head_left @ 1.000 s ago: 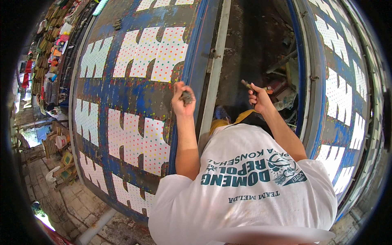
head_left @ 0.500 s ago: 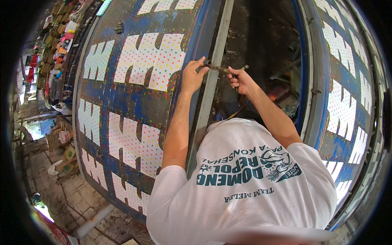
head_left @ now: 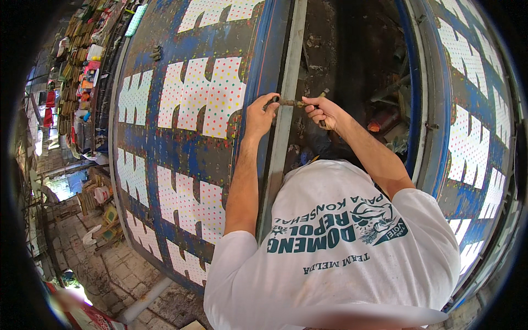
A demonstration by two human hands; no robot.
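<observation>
My left hand is at the edge of the left blue-stained table, fingers curled round a small dark metal piece. My right hand grips a brassy, grimy metal tool with a short crosspiece. The tool's shaft lies level across the pale metal rail and reaches the piece at my left fingers; whether they are joined is too small to tell. Dotted white cut pieces lie in rows on that table, left of my hands.
A second table with dotted pieces is on the right. Between the tables is a dark gap with pipes and debris. Stacked boards and coloured containers line the far left, above a tiled floor.
My hands, well apart a second ago, came together over the rail by half a second ago. Since then my left fingers have curled further round the dark piece.
</observation>
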